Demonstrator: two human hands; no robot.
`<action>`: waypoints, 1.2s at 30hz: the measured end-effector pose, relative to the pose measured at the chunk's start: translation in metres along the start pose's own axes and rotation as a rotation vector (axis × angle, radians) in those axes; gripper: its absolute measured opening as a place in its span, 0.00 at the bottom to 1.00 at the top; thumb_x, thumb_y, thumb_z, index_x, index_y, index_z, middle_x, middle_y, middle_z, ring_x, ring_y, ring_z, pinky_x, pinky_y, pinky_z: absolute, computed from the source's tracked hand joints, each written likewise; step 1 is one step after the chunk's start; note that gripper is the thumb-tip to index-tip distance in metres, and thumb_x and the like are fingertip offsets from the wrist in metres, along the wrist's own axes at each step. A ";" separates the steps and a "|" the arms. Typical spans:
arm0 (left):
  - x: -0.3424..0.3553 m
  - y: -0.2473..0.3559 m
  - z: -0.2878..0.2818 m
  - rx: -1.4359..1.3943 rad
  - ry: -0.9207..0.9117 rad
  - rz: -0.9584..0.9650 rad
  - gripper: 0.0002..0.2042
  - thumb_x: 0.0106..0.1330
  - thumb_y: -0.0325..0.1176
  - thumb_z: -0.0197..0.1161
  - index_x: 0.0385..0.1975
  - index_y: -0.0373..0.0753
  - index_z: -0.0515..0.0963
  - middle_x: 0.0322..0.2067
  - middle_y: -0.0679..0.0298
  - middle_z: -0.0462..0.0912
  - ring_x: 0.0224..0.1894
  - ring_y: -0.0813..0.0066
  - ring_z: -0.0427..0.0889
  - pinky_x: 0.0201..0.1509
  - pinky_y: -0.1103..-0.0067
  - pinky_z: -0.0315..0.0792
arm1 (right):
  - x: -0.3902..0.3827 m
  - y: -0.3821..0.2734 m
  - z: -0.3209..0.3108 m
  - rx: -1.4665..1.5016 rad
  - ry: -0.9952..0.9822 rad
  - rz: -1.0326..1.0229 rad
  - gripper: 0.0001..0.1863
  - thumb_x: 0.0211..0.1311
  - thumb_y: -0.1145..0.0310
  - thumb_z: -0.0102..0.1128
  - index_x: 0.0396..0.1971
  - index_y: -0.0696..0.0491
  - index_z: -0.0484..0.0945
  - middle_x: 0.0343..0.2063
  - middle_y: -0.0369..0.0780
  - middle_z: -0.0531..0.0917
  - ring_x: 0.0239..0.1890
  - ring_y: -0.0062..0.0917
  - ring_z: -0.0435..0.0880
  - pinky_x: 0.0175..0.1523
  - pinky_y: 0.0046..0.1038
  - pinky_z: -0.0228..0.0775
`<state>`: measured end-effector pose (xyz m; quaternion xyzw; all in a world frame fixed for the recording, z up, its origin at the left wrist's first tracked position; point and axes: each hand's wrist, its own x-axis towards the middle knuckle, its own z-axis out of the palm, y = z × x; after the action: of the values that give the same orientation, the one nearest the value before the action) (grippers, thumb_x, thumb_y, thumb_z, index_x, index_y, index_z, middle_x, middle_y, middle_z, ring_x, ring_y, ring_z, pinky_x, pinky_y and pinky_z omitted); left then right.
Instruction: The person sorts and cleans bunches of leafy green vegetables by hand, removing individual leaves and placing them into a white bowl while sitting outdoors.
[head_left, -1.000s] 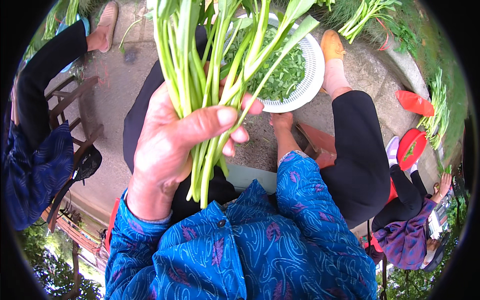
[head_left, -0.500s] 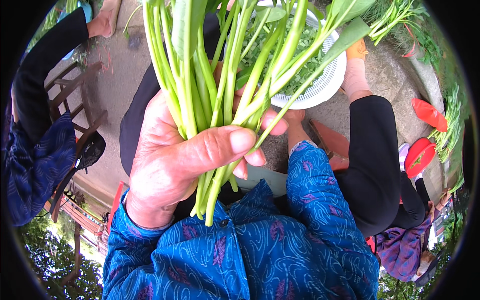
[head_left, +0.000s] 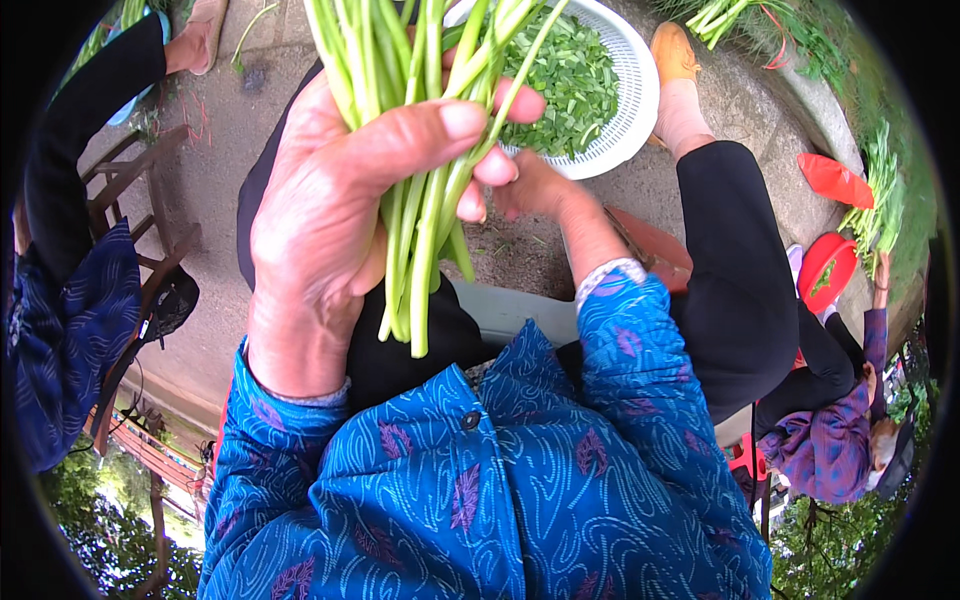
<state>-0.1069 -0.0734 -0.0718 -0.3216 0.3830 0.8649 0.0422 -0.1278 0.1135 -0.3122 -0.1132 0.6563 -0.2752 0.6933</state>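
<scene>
My left hand (head_left: 350, 170) is closed around a bunch of leafy greens (head_left: 425, 240), thumb pressed across the long pale-green stems. Their cut ends hang below my fist, and their tops run past the upper edge of the view. Lower down and to the right, my right hand (head_left: 535, 188) is beside the left fingertips. Its fingers are partly hidden, so I cannot see whether they grip anything. Just beyond my hands, a white slotted plastic basket (head_left: 640, 110) holds chopped green pieces (head_left: 570, 85); the bunch covers its left side.
A reddish-brown slab (head_left: 650, 245) lies right of my right wrist. At the far right, a person (head_left: 825, 440) sits by a red basin (head_left: 828, 272), a red bag (head_left: 835, 180) and more greens (head_left: 880, 185). Another person (head_left: 75, 320) sits at the left near a wooden chair (head_left: 150, 200).
My left hand and the bunch have moved up in the view, away from my body. My right hand has come further into sight below the basket. The whole view has shifted slightly.
</scene>
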 end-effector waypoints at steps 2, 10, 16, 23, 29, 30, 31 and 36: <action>0.001 -0.001 -0.003 0.004 -0.040 -0.008 0.22 0.62 0.23 0.58 0.56 0.26 0.65 0.41 0.42 0.81 0.28 0.69 0.83 0.27 0.81 0.79 | -0.009 -0.013 -0.028 0.190 0.234 -0.194 0.07 0.49 0.75 0.62 0.30 0.56 0.84 0.21 0.42 0.83 0.24 0.27 0.82 0.37 0.31 0.76; -0.002 -0.005 -0.007 0.019 -0.053 0.029 0.21 0.63 0.23 0.57 0.57 0.26 0.64 0.42 0.42 0.80 0.29 0.70 0.83 0.28 0.81 0.80 | -0.050 0.011 -0.040 0.253 0.226 0.057 0.07 0.51 0.69 0.57 0.23 0.54 0.82 0.23 0.35 0.84 0.24 0.18 0.80 0.25 0.20 0.63; -0.003 -0.008 -0.003 0.000 0.029 0.021 0.22 0.61 0.26 0.60 0.55 0.24 0.66 0.41 0.42 0.81 0.28 0.71 0.82 0.27 0.81 0.79 | -0.011 0.095 0.034 0.337 0.143 0.500 0.02 0.55 0.76 0.58 0.29 0.58 0.75 0.23 0.40 0.79 0.24 0.32 0.83 0.25 0.30 0.75; 0.006 -0.001 0.002 0.055 0.088 -0.007 0.21 0.59 0.24 0.60 0.52 0.22 0.66 0.38 0.40 0.79 0.26 0.67 0.81 0.22 0.81 0.78 | 0.035 0.167 0.080 1.082 0.424 0.772 0.16 0.58 0.78 0.52 0.46 0.50 0.69 0.40 0.44 0.71 0.34 0.40 0.74 0.33 0.47 0.78; 0.005 -0.001 0.011 0.042 0.273 -0.010 0.24 0.56 0.27 0.65 0.48 0.20 0.67 0.34 0.38 0.78 0.21 0.64 0.80 0.17 0.80 0.76 | 0.047 0.198 0.090 1.250 0.415 0.856 0.19 0.65 0.72 0.47 0.56 0.48 0.64 0.61 0.42 0.58 0.56 0.40 0.63 0.45 0.53 0.74; 0.007 -0.001 0.013 0.041 0.276 -0.013 0.24 0.55 0.27 0.65 0.49 0.20 0.67 0.34 0.38 0.78 0.21 0.64 0.80 0.17 0.80 0.76 | 0.050 0.195 0.091 1.293 0.471 0.853 0.18 0.66 0.72 0.46 0.56 0.47 0.64 0.63 0.42 0.57 0.58 0.39 0.61 0.45 0.53 0.74; 0.008 0.000 0.015 0.041 0.284 -0.014 0.24 0.55 0.27 0.65 0.49 0.20 0.67 0.33 0.38 0.78 0.21 0.64 0.80 0.16 0.79 0.76 | 0.051 0.190 0.091 1.335 0.525 0.850 0.18 0.67 0.71 0.45 0.57 0.47 0.64 0.64 0.42 0.56 0.61 0.38 0.60 0.45 0.53 0.73; 0.007 0.000 0.017 0.041 0.276 -0.032 0.20 0.56 0.27 0.65 0.45 0.20 0.70 0.34 0.40 0.78 0.22 0.65 0.80 0.18 0.80 0.77 | 0.051 0.173 0.072 1.473 0.651 0.807 0.11 0.69 0.70 0.40 0.47 0.53 0.69 0.47 0.42 0.76 0.42 0.34 0.77 0.37 0.39 0.73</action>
<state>-0.1208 -0.0628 -0.0675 -0.4426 0.3978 0.8036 0.0097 -0.0181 0.2138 -0.4373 0.6822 0.4676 -0.3803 0.4140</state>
